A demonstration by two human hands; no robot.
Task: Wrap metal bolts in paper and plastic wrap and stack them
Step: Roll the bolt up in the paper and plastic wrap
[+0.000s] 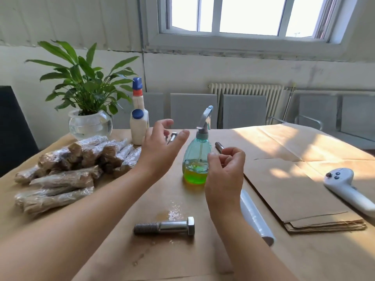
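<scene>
A bare steel bolt (164, 228) lies on the brown paper near the front, hex head to the right, beside a wet patch (172, 213). A pile of wrapped bolts (67, 171) in paper and plastic wrap is stacked at the left. My left hand (160, 148) hovers open above the table, fingers spread, just left of a green spray bottle (196, 165). My right hand (225, 171) is raised close to the bottle's right side, fingers loosely curled, holding nothing. A roll of plastic wrap (256, 218) lies right of my right forearm. Cut paper sheets (300, 197) are stacked at the right.
Two more bare bolts (172, 137) (219, 147) lie behind the hands. A white bottle with blue caps (138, 122) and a potted plant (89, 122) stand at the back left. A white controller (349, 190) rests on the paper at the right edge.
</scene>
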